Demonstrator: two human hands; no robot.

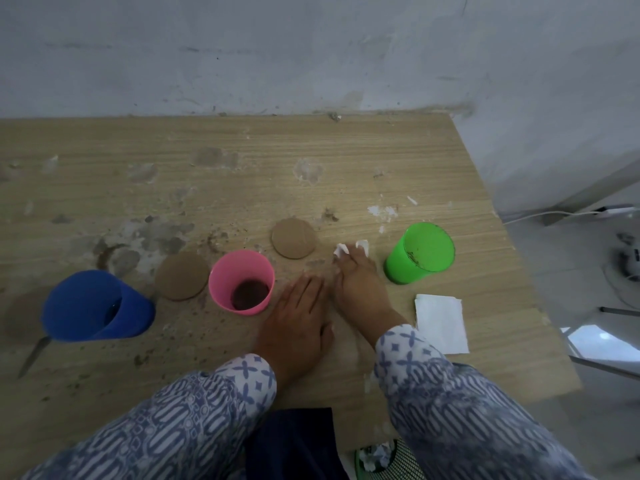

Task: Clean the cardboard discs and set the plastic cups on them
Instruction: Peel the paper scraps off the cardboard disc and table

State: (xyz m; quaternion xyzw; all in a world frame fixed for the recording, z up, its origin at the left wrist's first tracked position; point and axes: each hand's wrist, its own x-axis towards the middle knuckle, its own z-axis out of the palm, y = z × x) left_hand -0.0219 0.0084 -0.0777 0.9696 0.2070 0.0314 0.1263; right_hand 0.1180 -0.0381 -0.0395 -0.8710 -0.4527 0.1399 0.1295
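Toward the front right of the table [311, 150], the right hand [356, 282] clutches a tissue [362, 245] between the cardboard disc [294, 238] and green cup [420, 252], seemingly for wiping, while the left hand [298, 317] rests flat, empty.

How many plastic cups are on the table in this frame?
3: blue cup far left, pink cup in the middle, green cup at right. None seems hidden.
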